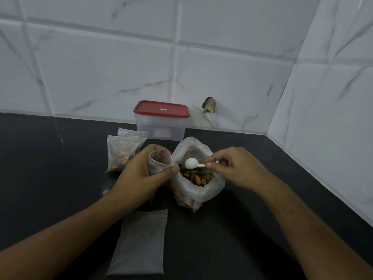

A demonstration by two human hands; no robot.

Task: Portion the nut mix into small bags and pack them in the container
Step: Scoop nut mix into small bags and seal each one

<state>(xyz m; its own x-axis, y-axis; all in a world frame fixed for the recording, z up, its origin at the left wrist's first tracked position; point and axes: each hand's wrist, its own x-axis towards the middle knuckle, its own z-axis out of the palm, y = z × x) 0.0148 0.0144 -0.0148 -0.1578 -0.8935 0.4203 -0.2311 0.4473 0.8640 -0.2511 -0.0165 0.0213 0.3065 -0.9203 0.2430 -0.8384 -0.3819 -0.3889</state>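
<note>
At frame centre, a small clear plastic bag (pixel 159 161) is held open by the left hand (pixel 139 176); a white plastic spoon (pixel 192 163) is pinched by the right hand (pixel 232 168) over the large bag of nut mix (pixel 198 176). Scooping seems next; the red-lidded clear container (pixel 161 120) waits behind, closed

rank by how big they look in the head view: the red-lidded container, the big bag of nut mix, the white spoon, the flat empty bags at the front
1. flat empty bags, though they lie nearest the camera, so unsure
2. big bag of nut mix and red-lidded container look alike
3. white spoon, clearly smallest, held in the right hand
</note>
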